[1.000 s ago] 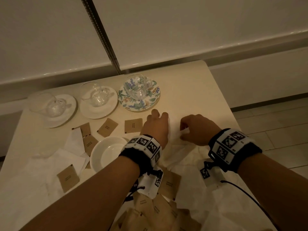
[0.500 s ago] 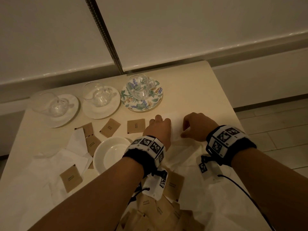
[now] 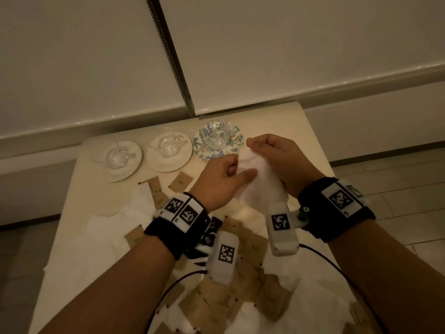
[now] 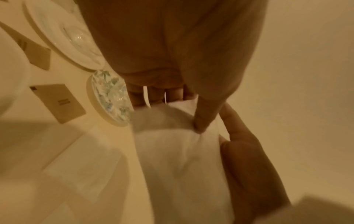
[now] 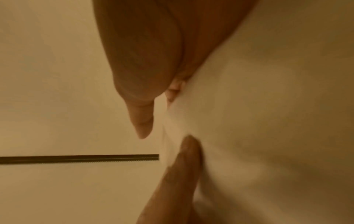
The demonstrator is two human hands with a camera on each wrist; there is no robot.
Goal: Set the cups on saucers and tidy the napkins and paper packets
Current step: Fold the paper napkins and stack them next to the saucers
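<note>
Napkin (image 3: 255, 182) | pinched between left hand (image 3: 220, 182) and right hand (image 3: 281, 160)

Left hand (image 3: 220, 182) and right hand (image 3: 277, 160) raised together, fingers (image 4: 200, 119) curled, pinching.

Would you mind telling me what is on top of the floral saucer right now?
A clear glass cup stands on the floral saucer. The left hand and the napkin it holds cover the saucer's near edge, so anything there is hidden.
</note>
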